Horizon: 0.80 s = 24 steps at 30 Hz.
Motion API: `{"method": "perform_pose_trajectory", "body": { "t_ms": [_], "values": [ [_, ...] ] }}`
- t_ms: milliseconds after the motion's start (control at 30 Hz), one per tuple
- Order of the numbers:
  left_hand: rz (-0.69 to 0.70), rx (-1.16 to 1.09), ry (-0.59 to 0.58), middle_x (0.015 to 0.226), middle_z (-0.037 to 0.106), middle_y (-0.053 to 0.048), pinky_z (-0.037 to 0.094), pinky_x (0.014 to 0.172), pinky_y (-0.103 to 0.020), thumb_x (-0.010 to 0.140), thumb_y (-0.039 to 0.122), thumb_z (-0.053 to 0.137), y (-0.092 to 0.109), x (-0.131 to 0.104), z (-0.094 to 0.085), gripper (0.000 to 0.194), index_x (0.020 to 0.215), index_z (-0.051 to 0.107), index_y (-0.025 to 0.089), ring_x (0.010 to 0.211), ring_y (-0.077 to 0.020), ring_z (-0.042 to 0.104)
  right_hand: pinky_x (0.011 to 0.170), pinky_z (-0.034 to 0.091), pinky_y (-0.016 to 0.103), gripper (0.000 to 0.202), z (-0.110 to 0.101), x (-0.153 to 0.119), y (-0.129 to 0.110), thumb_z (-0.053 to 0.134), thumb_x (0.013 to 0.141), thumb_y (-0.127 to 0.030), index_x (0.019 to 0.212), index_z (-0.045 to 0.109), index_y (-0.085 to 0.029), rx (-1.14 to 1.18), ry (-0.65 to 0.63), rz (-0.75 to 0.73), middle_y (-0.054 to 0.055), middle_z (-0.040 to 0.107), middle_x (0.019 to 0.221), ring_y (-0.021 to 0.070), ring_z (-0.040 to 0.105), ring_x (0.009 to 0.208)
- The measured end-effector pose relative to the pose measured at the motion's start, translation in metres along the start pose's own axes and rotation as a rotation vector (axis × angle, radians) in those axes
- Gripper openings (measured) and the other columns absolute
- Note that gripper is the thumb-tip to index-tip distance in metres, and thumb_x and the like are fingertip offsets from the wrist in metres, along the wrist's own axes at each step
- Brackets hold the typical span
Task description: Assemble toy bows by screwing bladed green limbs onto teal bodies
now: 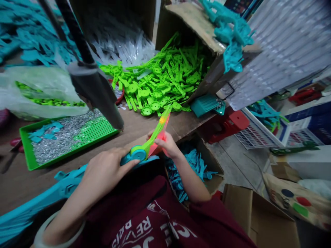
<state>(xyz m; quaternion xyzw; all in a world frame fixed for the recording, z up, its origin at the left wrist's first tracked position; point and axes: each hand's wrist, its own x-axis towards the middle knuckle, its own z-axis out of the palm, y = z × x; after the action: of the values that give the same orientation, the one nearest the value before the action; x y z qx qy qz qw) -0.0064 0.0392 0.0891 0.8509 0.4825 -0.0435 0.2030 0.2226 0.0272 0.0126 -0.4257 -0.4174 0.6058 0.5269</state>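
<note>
In the head view my left hand (104, 168) is closed round a turquoise plastic piece with a round hub (138, 155), its thumb lying along the hub's near edge. A bright green plastic arm (152, 137) runs from the hub up and to the right. My right hand (167, 144) is closed on this arm and on a red-pink piece (160, 134) lying along it. An orange glow shows near the arm's far end. Below my left hand a long turquoise plastic part (69, 182) stretches to the lower left; whether it joins the hub is hidden.
A heap of green plastic arms (160, 82) spills from a cardboard box (214, 65). Left stand a green tray (74, 156) of small metal parts and a dark grey tool (97, 89) hanging over the table. A box of turquoise parts (199, 165) sits below right.
</note>
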Motion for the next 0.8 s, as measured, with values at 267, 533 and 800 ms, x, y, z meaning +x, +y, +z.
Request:
{"method": "perform_pose_trajectory", "body": {
  "t_ms": [267,533,800],
  "values": [
    [0.012,-0.107,-0.061,0.104,0.078,-0.01,0.052,0.08,-0.038,0.09,0.065,0.05,-0.008,0.004,0.003,0.058,0.125,0.07,0.023,0.093,-0.0315,0.073,0.046,0.043,0.025,0.047,0.006,0.002,0.045,0.073,0.069,-0.063,0.06,0.051,-0.022,-0.045,0.17,-0.024,-0.004,0.048,0.054,0.0104,0.043,0.049],
    [0.085,-0.173,-0.037,0.104,0.077,-0.009,0.052,0.082,-0.035,0.09,0.059,0.056,-0.008,0.006,0.0,0.047,0.114,0.073,0.023,0.096,-0.028,0.071,0.058,0.05,0.031,0.042,-0.001,0.014,0.014,0.068,0.071,-0.061,0.082,0.067,-0.02,-0.042,0.233,-0.151,0.002,0.061,0.071,0.0166,0.057,0.064],
    [0.069,-0.032,-0.039,0.113,0.074,-0.012,0.052,0.086,-0.043,0.093,0.049,0.062,0.011,-0.002,0.007,0.037,0.111,0.072,0.018,0.104,-0.0336,0.07,0.052,0.042,0.027,0.037,-0.014,0.031,-0.015,0.06,0.076,-0.054,0.064,0.062,-0.02,-0.021,0.305,-0.232,0.0,0.056,0.063,0.0123,0.051,0.054]
  ]
}}
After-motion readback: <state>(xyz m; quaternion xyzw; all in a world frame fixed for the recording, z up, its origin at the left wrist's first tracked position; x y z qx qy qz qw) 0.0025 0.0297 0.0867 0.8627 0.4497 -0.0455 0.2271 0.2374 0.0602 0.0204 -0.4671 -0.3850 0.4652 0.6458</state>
